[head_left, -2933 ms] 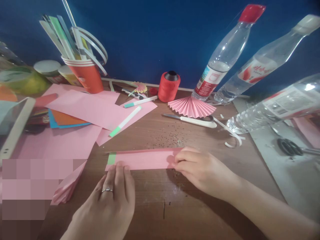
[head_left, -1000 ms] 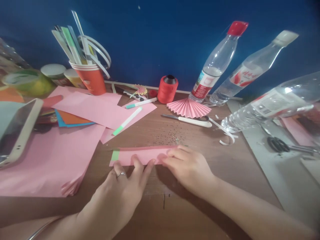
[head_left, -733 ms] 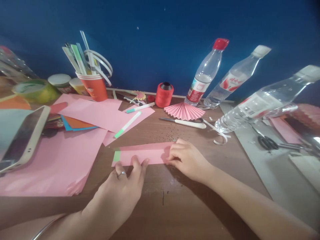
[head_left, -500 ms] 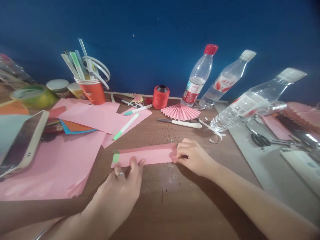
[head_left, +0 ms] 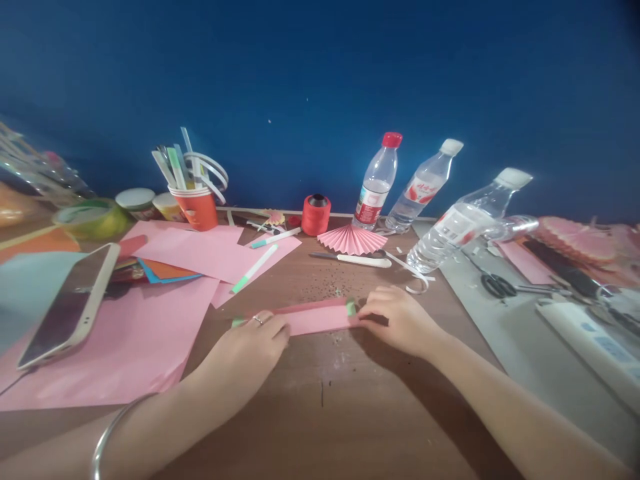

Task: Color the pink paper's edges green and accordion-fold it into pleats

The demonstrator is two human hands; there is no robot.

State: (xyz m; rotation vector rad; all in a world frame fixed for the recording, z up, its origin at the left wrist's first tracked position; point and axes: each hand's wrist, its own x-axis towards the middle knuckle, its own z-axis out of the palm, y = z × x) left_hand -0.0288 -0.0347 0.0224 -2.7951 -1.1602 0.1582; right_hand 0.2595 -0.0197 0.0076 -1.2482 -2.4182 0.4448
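A folded strip of pink paper (head_left: 317, 319) with green patches at both ends lies across the brown table in front of me. My left hand (head_left: 260, 343), wearing a ring, covers most of the strip's left end and its fingers grip the paper there. At the other end, my right hand (head_left: 400, 320) pinches the right edge beside a green patch (head_left: 351, 307). Dark specks are scattered just beyond the strip. Farther back are a white-handled knife (head_left: 364, 261) and a pleated pink paper fan (head_left: 351, 240).
Pink sheets (head_left: 135, 347) and a phone (head_left: 70, 307) lie to the left. Along the back stand a red paper cup (head_left: 196, 209) of sticks, a red thread spool (head_left: 316, 215) and bottles (head_left: 374, 190). Scissors (head_left: 500, 286) rest on the grey surface at right.
My left hand has moved from the strip's near edge over its left end. A green patch now shows at the right end beside my right hand. The camera view has shifted up.
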